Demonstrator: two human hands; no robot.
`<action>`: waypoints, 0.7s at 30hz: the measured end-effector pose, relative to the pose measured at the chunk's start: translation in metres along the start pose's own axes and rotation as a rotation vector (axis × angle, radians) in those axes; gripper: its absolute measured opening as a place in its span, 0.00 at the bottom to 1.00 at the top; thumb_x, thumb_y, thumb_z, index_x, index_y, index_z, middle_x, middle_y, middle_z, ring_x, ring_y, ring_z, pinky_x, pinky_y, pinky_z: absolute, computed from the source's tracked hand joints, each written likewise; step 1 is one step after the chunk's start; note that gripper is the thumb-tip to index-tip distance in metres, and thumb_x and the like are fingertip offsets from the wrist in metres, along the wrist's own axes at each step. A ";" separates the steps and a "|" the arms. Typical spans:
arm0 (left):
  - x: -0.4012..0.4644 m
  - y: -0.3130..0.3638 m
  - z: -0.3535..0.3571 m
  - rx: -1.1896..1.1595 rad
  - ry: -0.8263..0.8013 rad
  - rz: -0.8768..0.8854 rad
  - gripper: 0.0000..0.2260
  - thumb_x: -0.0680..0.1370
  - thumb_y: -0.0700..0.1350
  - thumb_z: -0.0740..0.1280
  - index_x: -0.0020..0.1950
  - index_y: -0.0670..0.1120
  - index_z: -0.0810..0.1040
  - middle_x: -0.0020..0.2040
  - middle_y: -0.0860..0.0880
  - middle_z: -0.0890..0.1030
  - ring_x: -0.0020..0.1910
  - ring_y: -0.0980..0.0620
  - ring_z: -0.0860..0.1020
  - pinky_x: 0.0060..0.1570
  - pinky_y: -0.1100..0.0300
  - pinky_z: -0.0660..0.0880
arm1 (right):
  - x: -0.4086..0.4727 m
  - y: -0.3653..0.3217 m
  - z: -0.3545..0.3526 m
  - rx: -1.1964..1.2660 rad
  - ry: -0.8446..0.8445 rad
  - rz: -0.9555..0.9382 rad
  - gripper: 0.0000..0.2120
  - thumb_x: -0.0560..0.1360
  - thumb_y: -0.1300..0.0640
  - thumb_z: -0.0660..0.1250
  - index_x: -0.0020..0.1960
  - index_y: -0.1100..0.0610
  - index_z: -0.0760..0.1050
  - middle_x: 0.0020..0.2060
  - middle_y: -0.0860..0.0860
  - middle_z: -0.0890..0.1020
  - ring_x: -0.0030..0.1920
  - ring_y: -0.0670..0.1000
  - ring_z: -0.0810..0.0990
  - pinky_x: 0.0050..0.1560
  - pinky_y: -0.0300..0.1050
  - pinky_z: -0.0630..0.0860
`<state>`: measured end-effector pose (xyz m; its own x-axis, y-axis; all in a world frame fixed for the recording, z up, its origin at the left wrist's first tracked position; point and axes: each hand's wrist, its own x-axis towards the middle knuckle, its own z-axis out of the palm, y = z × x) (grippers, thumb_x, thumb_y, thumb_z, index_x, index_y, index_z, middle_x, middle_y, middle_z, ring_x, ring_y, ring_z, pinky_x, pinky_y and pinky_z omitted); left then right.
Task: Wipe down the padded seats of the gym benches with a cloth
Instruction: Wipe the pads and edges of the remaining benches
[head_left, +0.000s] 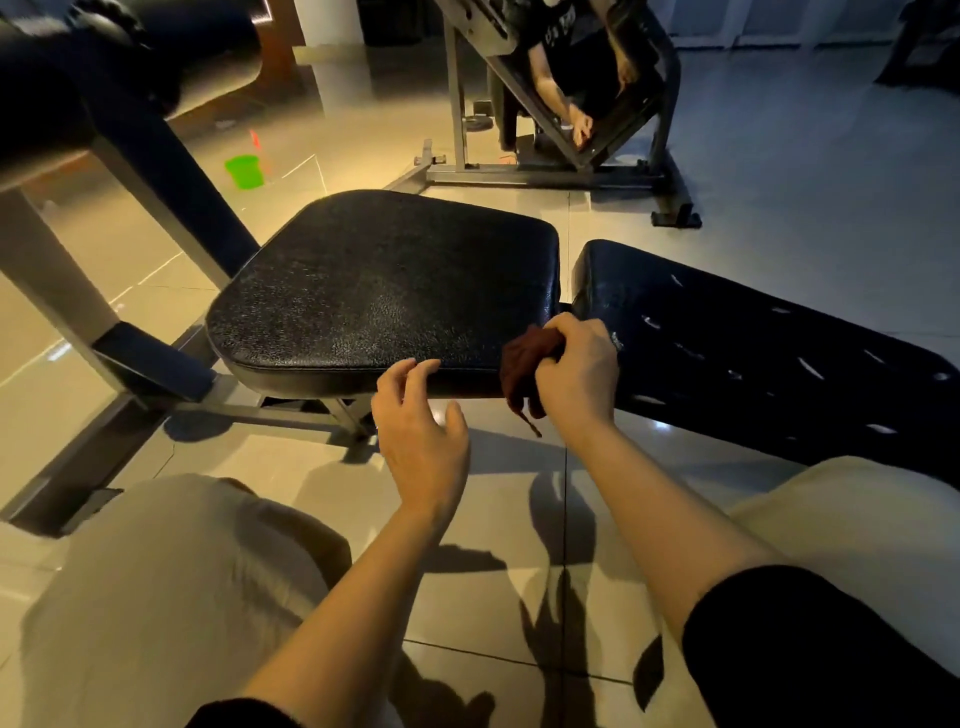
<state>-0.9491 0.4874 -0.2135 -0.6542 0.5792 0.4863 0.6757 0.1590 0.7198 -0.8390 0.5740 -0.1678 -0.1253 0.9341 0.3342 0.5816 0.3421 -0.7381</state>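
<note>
- Head view. Landmark: black padded seat (384, 291), textured, square with rounded corners, on a grey metal frame (291, 410).
- Right hand (576, 369) at the seat's near right corner, fingers curled round a bunched dark red cloth (524, 369). The cloth lies against the seat's front edge at that corner, with a loose thread hanging below.
- Left hand (421, 431) just in front of the seat's near edge, fingers relaxed and slightly spread, holding nothing. Fingertips (415, 366) reach the front edge; actual contact cannot be told.
- Right of the seat, across a narrow gap: a dark back pad (753, 358) with many small tears showing white.
- Beyond the seat's far left corner, well apart: a green cup (243, 170) on the tiled floor (779, 182).
- Beyond the seat's far edge: another grey machine (519, 171) with a second person's arm (561, 98) at it.
- Near side of the seat: the person's 2 knees in light trousers (171, 597).
</note>
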 end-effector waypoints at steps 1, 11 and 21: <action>0.000 -0.001 0.000 0.006 -0.005 0.005 0.19 0.73 0.36 0.71 0.64 0.44 0.76 0.64 0.45 0.72 0.63 0.48 0.70 0.61 0.59 0.70 | -0.003 0.000 0.004 -0.026 -0.005 -0.006 0.10 0.73 0.68 0.64 0.51 0.58 0.77 0.51 0.54 0.73 0.50 0.52 0.73 0.45 0.39 0.67; 0.002 -0.019 -0.016 -0.101 0.031 0.005 0.21 0.70 0.29 0.64 0.62 0.42 0.76 0.62 0.45 0.72 0.62 0.46 0.72 0.61 0.46 0.72 | -0.050 -0.029 0.039 0.148 -0.088 -0.255 0.14 0.69 0.64 0.72 0.54 0.58 0.77 0.60 0.55 0.69 0.58 0.53 0.73 0.56 0.45 0.77; 0.007 -0.049 -0.041 -0.031 0.073 -0.096 0.25 0.71 0.27 0.63 0.65 0.44 0.74 0.64 0.46 0.73 0.64 0.49 0.71 0.62 0.59 0.70 | -0.045 -0.037 0.076 -0.389 -0.207 -0.659 0.19 0.66 0.59 0.77 0.55 0.55 0.79 0.65 0.58 0.74 0.66 0.60 0.72 0.65 0.56 0.70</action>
<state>-1.0002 0.4507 -0.2251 -0.7390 0.5024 0.4489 0.5992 0.1854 0.7789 -0.9156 0.5268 -0.2002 -0.6662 0.5649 0.4869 0.5702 0.8066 -0.1558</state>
